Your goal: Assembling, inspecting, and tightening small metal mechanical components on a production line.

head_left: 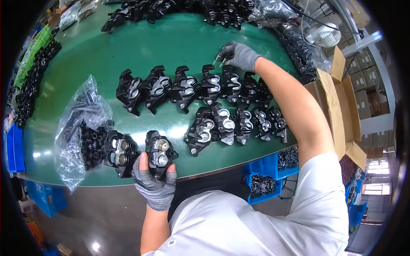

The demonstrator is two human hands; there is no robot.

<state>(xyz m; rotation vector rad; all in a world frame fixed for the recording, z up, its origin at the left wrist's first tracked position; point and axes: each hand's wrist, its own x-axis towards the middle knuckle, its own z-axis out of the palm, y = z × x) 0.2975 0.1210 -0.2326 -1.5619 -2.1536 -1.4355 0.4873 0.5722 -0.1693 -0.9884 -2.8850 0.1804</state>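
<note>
My left hand (156, 185), in a grey glove with bare fingertips, grips the lower end of a black brake caliper (159, 153) at the table's near edge. Its two round bores face up, with metal inside them. Beside it on the left lies another black caliper (120, 152). My right hand (240, 55), gloved alike, is stretched out to the far side with curled fingers around a small shiny metal part (221, 59), whose exact kind is unclear. Just below that hand runs a row of black calipers (186, 86); a second row (225, 125) lies nearer to me.
A clear plastic bag (72, 141) with small black parts lies at left on the green table (149, 49). More black parts (175, 10) are heaped at the far edge. An open cardboard box (335, 106) and a white fan (328, 35) stand right; blue bins (265, 183) sit below.
</note>
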